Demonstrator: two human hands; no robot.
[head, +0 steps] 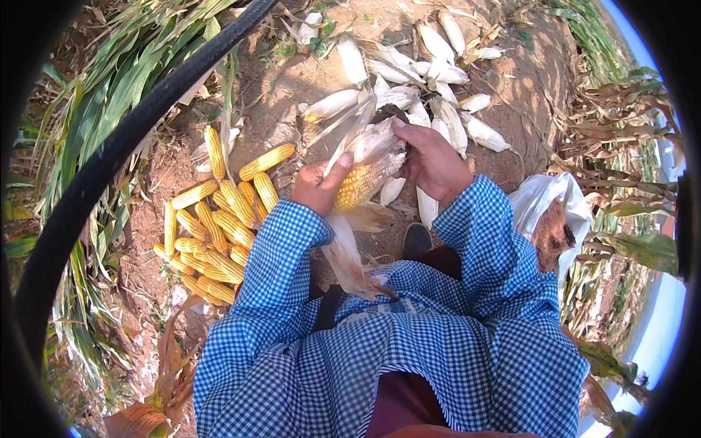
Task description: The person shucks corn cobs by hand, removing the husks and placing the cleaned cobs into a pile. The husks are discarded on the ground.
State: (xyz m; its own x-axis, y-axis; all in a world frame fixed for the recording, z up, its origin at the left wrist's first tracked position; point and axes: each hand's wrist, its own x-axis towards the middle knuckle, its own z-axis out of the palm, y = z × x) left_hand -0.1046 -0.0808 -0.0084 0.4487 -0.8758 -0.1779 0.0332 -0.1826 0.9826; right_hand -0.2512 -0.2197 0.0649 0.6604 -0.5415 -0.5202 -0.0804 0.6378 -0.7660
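Note:
A partly husked ear of corn [355, 185] lies between my two hands, its lower end showing yellow kernels and its upper side pale and discoloured. My left hand [323, 183] grips the ear and some husk from the left, thumb pointing up. At the upper right end my right hand [432, 159] pinches the dry husk [375, 143], which still covers that end. A dark clump [390, 112] shows just beyond the tip. Loose husk leaves [350, 257] hang from the ear toward my lap. Parts of both hands' fingers are hidden behind the ear.
Husked yellow cobs [219, 241] lie piled on the soil at left. Several ears in pale husks [443, 71] are scattered ahead. A white sack [553, 202] with brown corn silk stands at right. Cut green stalks [126, 104] flank the left; a black strap [137, 142] crosses the view.

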